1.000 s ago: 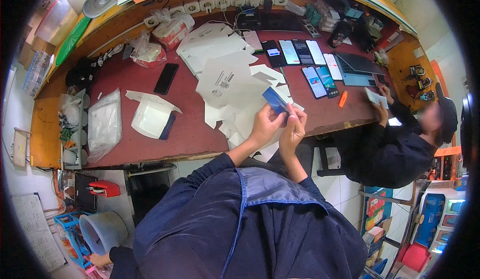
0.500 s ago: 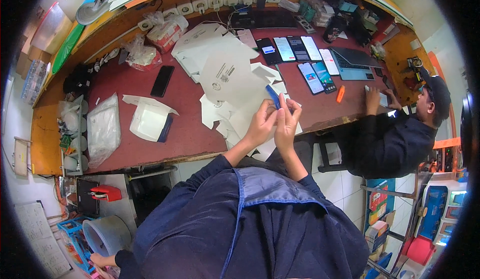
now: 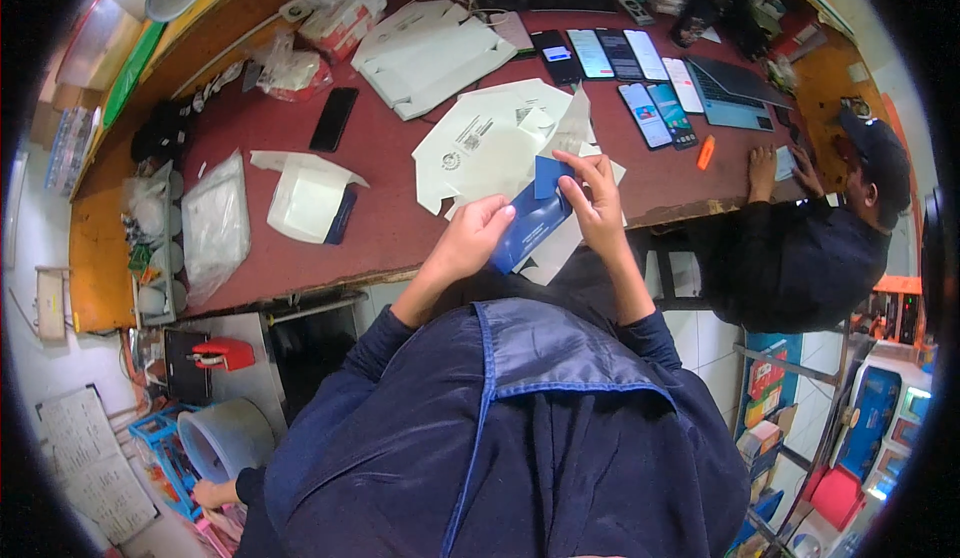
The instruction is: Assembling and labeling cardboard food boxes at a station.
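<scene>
Both of my hands hold a blue and white cardboard box blank point(image 3: 530, 226) above the table's front edge. At its left side, the thumb and fingers of my left hand point(image 3: 472, 238) pinch the blue panel. My right hand point(image 3: 597, 206) grips the opposite side, fingers around a raised blue flap. White insides of the blank stand up behind the fingers. Beyond it lie flat white printed box blanks point(image 3: 465, 148), with a neat stack of more blanks point(image 3: 430, 53) farther back. A partly folded white box point(image 3: 302, 198) with a dark blue side sits to the left.
A black phone point(image 3: 333, 120) and a clear plastic bag pile point(image 3: 215, 226) lie to the left. Several lit phones point(image 3: 645, 113), a laptop point(image 3: 735, 98) and an orange marker point(image 3: 705, 153) are on the right. A co-worker point(image 3: 800, 248) sits there; another person's hand point(image 3: 215, 493) shows at lower left.
The blank has come toward me off the pile and tilted, its blue printed face now showing. My hands have moved apart, one at each side. The view has shifted slightly.
</scene>
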A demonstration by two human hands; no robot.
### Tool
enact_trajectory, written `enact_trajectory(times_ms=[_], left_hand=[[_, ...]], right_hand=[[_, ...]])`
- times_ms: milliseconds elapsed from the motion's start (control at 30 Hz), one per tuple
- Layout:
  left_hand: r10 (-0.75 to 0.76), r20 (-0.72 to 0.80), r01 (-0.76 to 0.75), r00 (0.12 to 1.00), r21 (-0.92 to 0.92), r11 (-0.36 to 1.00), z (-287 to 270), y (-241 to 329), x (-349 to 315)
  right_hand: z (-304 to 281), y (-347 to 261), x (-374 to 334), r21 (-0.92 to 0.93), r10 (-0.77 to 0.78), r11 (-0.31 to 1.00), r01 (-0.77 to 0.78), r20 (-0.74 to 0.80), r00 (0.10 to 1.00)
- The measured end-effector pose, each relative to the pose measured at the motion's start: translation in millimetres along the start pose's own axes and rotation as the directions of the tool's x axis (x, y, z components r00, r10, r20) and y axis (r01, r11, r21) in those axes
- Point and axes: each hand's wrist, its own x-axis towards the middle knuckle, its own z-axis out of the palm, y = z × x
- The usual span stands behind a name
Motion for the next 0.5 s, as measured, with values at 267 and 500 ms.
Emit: enact_trajectory(times_ms=[267, 500], left_hand=[[-0.006, 0.128, 0.007, 0.992, -0.01, 1.0, -11, -2, 5], [0.055, 0.087, -0.034, 0.995, -0.229, 0.973, -10, -16, 4]], right_hand=[[10, -23, 8, -0.288, -0.088, 0.953, 0.091, 0.023, 0.996], [-1, -11, 8, -0.011, 0.004, 1.0, -0.002, 0.183, 0.983]])
